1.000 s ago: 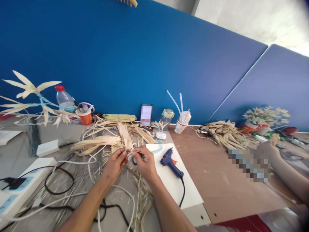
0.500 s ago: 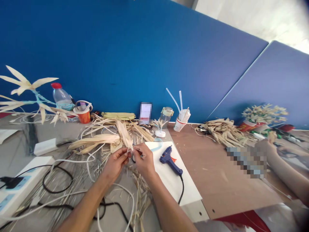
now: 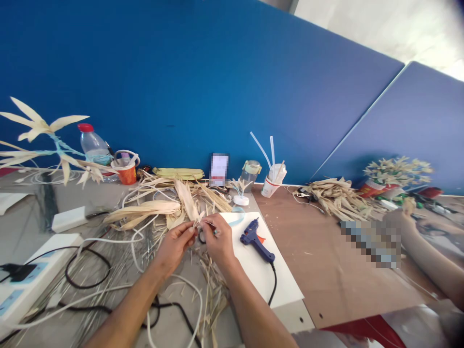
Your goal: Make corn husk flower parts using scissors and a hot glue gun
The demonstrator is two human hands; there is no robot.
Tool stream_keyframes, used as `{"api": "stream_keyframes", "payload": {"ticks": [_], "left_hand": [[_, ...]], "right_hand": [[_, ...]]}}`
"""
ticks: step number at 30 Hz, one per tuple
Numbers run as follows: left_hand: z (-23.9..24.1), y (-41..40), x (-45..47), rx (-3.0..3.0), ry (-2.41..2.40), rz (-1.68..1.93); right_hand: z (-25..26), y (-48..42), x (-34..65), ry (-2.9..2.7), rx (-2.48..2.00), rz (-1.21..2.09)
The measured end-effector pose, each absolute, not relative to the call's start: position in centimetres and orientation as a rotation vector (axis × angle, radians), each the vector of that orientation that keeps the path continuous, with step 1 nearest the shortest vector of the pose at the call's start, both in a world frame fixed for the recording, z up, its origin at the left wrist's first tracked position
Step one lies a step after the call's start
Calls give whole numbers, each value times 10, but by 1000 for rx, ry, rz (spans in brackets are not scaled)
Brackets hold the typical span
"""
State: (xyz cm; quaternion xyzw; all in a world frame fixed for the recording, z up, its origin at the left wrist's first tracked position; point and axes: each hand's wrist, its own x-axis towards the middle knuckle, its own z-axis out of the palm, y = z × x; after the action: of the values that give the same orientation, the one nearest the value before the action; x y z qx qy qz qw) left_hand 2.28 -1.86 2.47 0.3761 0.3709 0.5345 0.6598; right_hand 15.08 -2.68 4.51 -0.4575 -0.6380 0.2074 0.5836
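Note:
My left hand [image 3: 174, 244] and my right hand [image 3: 218, 240] meet over the table, fingertips pinched together on a small pale piece of corn husk [image 3: 199, 219] that sticks up between them. A dark ring-like thing shows under my right fingers; I cannot make it out. A pile of dried corn husks [image 3: 170, 203] lies just behind both hands. A blue glue gun [image 3: 256, 239] rests on a white sheet [image 3: 266, 270] just right of my right hand.
Black and white cables [image 3: 87, 270] and a power strip [image 3: 29, 285] lie at the left. A water bottle [image 3: 92, 145], an orange cup [image 3: 126, 171] and a cup of glue sticks [image 3: 272, 183] stand along the blue partition. Another person's arm [image 3: 424, 256] works at the right by more husks [image 3: 337, 198].
My hands stayed together at the same spot, with only small finger movements on the husk piece. The view shifted slightly.

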Motion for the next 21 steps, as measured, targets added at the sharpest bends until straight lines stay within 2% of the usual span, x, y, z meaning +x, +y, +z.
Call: {"api": "stream_keyframes", "payload": {"ticks": [15, 21], "left_hand": [[26, -17, 24, 902, 924, 1281], [27, -17, 23, 806, 883, 1345]], "right_hand": [[41, -25, 149, -1474, -1107, 521], [38, -27, 145, -1204, -1221, 646]]}}
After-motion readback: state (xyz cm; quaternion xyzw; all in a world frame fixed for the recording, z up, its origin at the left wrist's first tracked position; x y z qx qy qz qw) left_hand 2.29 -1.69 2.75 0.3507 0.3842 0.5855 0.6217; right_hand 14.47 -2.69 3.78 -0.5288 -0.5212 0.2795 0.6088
